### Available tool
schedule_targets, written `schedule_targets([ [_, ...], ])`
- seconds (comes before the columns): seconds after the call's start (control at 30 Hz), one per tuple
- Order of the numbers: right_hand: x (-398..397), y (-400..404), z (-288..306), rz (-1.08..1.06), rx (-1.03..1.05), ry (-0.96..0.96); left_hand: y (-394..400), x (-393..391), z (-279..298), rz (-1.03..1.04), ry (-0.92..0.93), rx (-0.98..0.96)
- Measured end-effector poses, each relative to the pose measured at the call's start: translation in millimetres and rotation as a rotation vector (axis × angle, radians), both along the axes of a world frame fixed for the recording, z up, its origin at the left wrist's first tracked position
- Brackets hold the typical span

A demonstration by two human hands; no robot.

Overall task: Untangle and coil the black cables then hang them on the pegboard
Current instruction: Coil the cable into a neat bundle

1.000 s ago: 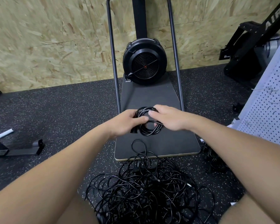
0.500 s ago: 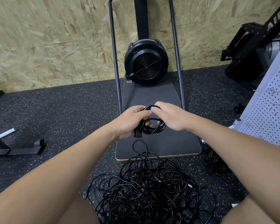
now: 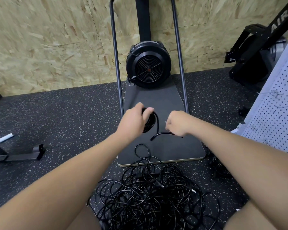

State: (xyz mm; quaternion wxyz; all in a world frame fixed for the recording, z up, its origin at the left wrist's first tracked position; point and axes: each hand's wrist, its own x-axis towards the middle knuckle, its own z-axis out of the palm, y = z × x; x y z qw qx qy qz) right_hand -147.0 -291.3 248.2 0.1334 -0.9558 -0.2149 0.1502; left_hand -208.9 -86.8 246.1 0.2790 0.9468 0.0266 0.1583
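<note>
My left hand point(image 3: 133, 121) is closed around a small coil of black cable point(image 3: 151, 122), held above a dark platform. From the coil one strand runs down and right to my right hand point(image 3: 179, 123), which pinches the loose cable end point(image 3: 161, 134) with the fingers closed. A big tangled pile of black cables point(image 3: 150, 195) lies on the floor between my legs, one loop reaching onto the platform. The white pegboard point(image 3: 276, 113) leans at the right edge of the view.
The dark platform point(image 3: 176, 146) belongs to a fitness machine with a black fan housing point(image 3: 148, 67) and two upright tubes. Another black machine point(image 3: 259, 52) stands at the far right. A metal frame foot point(image 3: 22, 156) lies at left on the speckled rubber floor. Another cable bundle point(image 3: 218, 166) sits by the platform's right corner.
My hands, together on the coil before, have moved apart. The right hand has pulled the cable's loose end out to the right while the left keeps the coil.
</note>
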Motion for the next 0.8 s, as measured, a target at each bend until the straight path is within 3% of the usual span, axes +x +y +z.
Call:
schedule_targets([
  [0.07,5,-7,-5,-0.033,0.121,0.011,14,4,6,0.014,-0.026,-0.062],
  [0.2,-6,-6,1,0.023,0.427,0.251,16,2,13,-0.024,-0.043,-0.174],
  [0.47,-16,9,0,0.093,0.723,0.42,14,6,12,-0.058,0.012,-0.71],
  [0.7,0,-13,-2,0.06,0.736,0.459,50,11,17,0.13,-0.015,-0.918],
  [0.8,6,-22,-6,0.096,0.51,0.332,54,11,18,0.139,-0.006,-0.926],
])
